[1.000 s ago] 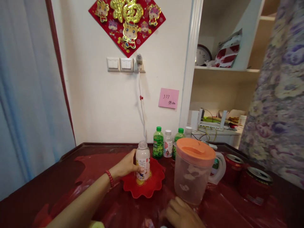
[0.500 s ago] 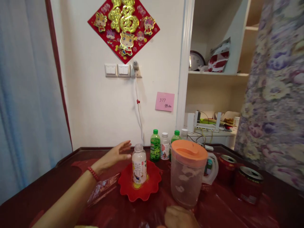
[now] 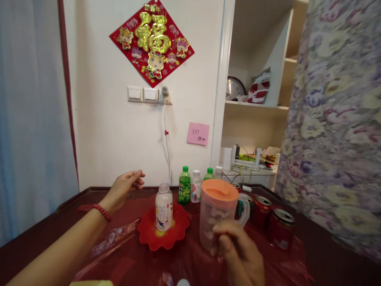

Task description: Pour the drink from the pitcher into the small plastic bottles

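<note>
My left hand, with a red bead bracelet on the wrist, is raised left of an uncapped clear bottle. Its fingers are curled in towards the thumb, and nothing shows in them. The bottle stands upright on a red scalloped plate, apart from both hands. In front of a lidded clear pitcher, my right hand has its fingers bent towards the thumb; whatever they hold, if anything, is hidden. A small white round thing, perhaps a cap, shows at the bottom edge.
Green-capped bottles and white-capped bottles stand along the back edge. Red cans are right of the pitcher. A yellow item shows at the front edge. A floral curtain hangs at the right.
My left hand has drawn away from the bottle and its spread fingers have curled in. My right hand has risen in front of the pitcher. The camera view has shifted right.
</note>
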A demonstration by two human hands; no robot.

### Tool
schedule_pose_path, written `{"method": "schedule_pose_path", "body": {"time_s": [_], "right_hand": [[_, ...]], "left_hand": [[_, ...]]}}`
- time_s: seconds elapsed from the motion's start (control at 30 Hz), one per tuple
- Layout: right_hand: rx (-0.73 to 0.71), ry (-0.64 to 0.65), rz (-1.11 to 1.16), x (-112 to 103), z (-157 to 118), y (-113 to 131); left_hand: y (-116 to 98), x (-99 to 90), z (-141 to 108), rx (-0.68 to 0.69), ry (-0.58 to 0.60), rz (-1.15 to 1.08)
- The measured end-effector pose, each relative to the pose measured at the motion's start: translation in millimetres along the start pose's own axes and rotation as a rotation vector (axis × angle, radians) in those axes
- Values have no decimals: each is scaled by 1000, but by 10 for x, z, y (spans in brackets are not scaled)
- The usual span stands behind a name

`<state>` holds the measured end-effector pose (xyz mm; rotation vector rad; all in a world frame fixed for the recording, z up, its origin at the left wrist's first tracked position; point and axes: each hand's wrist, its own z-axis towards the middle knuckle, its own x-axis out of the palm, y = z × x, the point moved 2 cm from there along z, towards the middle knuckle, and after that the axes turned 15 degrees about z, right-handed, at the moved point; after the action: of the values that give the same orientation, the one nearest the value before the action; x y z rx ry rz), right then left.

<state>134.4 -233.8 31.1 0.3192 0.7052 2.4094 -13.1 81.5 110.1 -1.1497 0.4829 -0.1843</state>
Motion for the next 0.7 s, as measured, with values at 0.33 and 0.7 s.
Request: {"method": "schedule_pose_path", "body": {"time_s": [0.33,0.7], "right_hand": [[171,-682,615,-640,795,271],[335,-735,-56,-1231,749,-557]], "left_hand": [[-84,-51,-232,-50,20,-99],[-452,10,-278,87,-59,-284]]}}
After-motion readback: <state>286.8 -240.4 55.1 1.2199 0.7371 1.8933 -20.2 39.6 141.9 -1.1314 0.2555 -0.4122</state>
